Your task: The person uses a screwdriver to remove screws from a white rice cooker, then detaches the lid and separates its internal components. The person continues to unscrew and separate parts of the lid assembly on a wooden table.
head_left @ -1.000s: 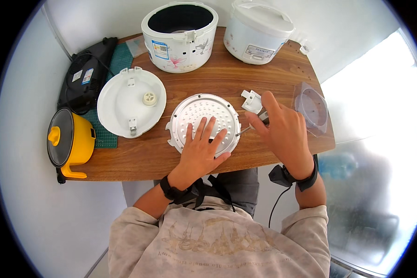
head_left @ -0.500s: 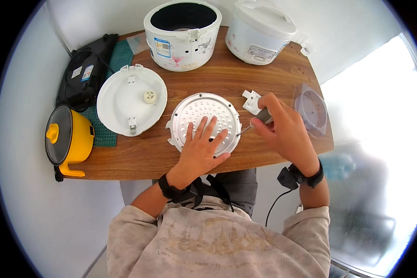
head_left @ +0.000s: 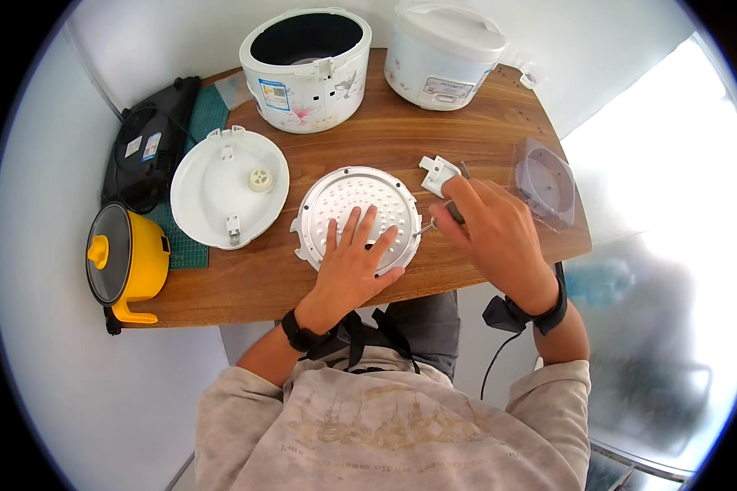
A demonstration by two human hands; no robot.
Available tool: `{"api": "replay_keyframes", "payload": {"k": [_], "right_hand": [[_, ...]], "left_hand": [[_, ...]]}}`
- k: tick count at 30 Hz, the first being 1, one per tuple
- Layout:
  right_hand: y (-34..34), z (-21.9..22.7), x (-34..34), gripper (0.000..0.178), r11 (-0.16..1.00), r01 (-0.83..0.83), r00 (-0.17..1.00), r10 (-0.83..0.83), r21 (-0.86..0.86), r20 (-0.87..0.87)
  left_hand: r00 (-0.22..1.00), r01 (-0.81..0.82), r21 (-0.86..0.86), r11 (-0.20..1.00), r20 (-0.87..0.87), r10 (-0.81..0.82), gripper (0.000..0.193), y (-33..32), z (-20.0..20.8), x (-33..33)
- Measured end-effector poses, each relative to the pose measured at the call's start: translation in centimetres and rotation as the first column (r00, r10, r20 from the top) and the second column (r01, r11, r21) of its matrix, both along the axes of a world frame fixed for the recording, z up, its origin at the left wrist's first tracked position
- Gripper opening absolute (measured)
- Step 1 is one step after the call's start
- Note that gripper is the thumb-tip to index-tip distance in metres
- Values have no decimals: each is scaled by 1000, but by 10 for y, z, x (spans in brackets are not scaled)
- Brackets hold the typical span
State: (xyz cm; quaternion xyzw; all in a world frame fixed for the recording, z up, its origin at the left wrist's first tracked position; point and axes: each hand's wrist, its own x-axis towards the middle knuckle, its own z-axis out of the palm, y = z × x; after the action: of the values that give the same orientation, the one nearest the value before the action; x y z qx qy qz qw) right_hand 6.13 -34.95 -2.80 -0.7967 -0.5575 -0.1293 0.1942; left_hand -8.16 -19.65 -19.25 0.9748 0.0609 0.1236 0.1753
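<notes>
A round silver metal plate [head_left: 360, 195] with raised dimples and holes lies on the table in front of me. My left hand [head_left: 352, 262] rests flat on its near half with the fingers spread, covering part of it. From the right, my right hand [head_left: 499, 241] grips a screwdriver [head_left: 455, 213] by its dark grey handle. The slanted shaft reaches the plate's right rim; whether the tip sits in a screw is too small to tell. Just beyond my right fingers lies a small white plastic part [head_left: 439, 175], partly hidden by them.
A white lid shell [head_left: 196, 192] lies left, partly over a green cutting mat [head_left: 190, 252]. Beside it are a yellow pot [head_left: 146, 262] and a black appliance [head_left: 151, 135]. An open rice cooker [head_left: 307, 102], a closed one [head_left: 438, 78] and a clear tray [head_left: 546, 184] stand farther off.
The view has shifted slightly. My right hand has turned a little on the screwdriver and lies slightly lower, its shaft still at the plate's right rim. My left hand stays spread on the plate.
</notes>
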Motion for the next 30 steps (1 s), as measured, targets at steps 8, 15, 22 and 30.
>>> {"api": "replay_keyframes", "payload": {"k": [8,15,22,30], "right_hand": [[1,-2,2,25,986,-92,993,102,139,-66],[4,8,-10,21,991,97,995,-95,-88,36],[3,8,3,33,999,0,966,10,39,-257],[10,23,-10,31,892,314,944,-331,-324,4]], "left_hand": [[1000,-2,6,1000,-1,2,64,0,-1,0],[1000,-5,2,1000,7,5,63,0,-3,0],[1000,-6,11,1000,12,6,63,-1,-3,-1],[1000,-10,10,1000,9,10,63,-1,-3,0]]}}
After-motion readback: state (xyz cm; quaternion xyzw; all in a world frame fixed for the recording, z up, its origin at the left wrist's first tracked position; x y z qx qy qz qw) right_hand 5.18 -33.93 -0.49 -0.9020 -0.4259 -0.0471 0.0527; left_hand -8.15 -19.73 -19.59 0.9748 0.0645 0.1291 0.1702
